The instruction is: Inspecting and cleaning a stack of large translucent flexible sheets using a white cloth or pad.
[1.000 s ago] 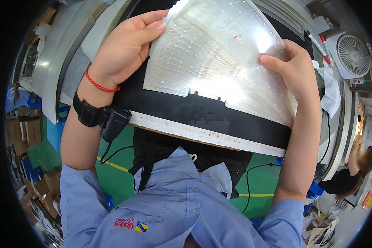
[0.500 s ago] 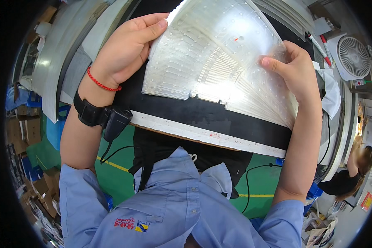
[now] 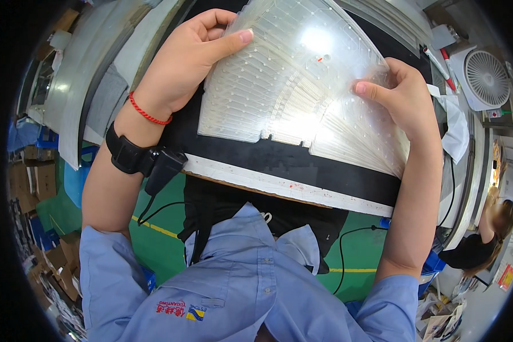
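Observation:
A fanned stack of clear plastic film sheets (image 3: 242, 97), printed with dots and fine lines, is held at a tilt above the black worktop (image 3: 233, 151). My left hand (image 3: 188, 60) grips the stack's far left edge, thumb on the top face and fingers partly hidden by the film. On the right edge, my right hand (image 3: 402, 102) pinches the sheets with its thumb in front, the fingertips mostly out of sight behind. A small red mark shows on the upper film, and bright glare covers parts of it.
Red and white pens (image 3: 447, 68) lie at the right beside a small white fan (image 3: 487, 78). Large grey panels (image 3: 91, 62) stand at the left. A white bench edge (image 3: 256, 181) runs in front of me. Another person (image 3: 476, 251) is at the far right.
My left hand has shifted slightly right, its thumb now farther over the top sheet. The film's tilt has altered, moving the glare and showing the printed lines more clearly. My right hand has barely moved.

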`<move>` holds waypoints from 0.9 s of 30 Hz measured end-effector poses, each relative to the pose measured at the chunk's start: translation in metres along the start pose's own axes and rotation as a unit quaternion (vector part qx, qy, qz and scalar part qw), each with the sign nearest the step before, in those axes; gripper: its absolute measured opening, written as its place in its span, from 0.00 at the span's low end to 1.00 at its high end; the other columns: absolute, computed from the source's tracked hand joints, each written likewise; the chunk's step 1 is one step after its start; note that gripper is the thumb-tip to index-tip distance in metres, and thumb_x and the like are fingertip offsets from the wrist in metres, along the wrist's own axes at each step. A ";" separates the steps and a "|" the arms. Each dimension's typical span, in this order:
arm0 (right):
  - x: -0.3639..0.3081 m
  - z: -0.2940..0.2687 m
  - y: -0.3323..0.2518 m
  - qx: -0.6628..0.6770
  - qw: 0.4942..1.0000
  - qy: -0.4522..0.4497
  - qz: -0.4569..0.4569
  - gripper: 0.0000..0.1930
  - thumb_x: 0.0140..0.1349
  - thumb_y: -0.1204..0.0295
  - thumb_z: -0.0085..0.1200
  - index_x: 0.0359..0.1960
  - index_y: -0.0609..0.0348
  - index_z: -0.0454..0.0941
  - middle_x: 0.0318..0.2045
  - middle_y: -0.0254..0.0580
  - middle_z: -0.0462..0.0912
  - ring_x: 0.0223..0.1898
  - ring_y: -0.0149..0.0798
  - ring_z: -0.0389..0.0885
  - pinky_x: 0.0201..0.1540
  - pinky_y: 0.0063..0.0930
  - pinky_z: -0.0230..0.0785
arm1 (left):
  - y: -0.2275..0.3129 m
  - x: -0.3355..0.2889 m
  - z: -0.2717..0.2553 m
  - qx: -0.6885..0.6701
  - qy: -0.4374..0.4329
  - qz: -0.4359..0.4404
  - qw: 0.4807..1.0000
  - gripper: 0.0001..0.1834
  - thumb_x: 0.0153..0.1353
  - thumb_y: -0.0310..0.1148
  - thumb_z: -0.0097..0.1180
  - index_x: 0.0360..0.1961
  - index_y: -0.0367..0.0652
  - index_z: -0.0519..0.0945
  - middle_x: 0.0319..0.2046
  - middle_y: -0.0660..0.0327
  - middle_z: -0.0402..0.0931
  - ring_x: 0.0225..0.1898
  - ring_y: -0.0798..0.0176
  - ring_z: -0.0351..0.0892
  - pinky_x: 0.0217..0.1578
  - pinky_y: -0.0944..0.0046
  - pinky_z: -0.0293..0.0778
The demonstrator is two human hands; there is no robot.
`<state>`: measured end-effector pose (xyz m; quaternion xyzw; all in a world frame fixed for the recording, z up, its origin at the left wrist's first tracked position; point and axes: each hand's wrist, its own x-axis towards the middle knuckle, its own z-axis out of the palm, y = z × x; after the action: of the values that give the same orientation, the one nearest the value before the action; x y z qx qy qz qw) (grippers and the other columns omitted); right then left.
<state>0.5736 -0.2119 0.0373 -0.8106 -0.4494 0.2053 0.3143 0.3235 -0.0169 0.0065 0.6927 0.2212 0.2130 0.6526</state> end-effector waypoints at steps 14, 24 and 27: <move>-0.006 -0.031 0.008 0.030 0.995 -0.095 0.002 0.19 0.50 0.68 0.71 0.42 0.64 0.83 0.30 0.37 0.85 0.32 0.29 0.80 0.40 0.25 0.72 | -0.015 0.000 -0.015 -0.054 -0.009 0.104 0.993 0.10 0.67 0.33 0.60 0.46 0.44 0.75 0.40 0.65 0.81 0.41 0.73 0.79 0.46 0.71 0.76; -0.003 -0.028 0.020 0.015 0.998 -0.061 0.013 0.16 0.49 0.65 0.73 0.33 0.63 0.85 0.25 0.35 0.84 0.26 0.28 0.77 0.34 0.25 0.70 | -0.004 -0.001 -0.016 -0.142 -0.074 0.017 0.987 0.23 0.73 0.36 0.50 0.65 0.36 0.70 0.56 0.58 0.78 0.55 0.67 0.78 0.58 0.66 0.72; -0.003 -0.028 0.023 0.009 0.999 -0.052 -0.001 0.16 0.49 0.64 0.73 0.33 0.63 0.85 0.24 0.36 0.84 0.26 0.28 0.77 0.34 0.25 0.70 | -0.005 -0.001 -0.016 -0.145 -0.060 0.005 0.988 0.23 0.73 0.34 0.50 0.65 0.36 0.70 0.56 0.58 0.78 0.55 0.67 0.78 0.58 0.66 0.73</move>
<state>0.6028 -0.2329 0.0416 -0.7958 -0.4637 0.2508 0.2982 0.3133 -0.0045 0.0022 0.6038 0.1449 0.2041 0.7568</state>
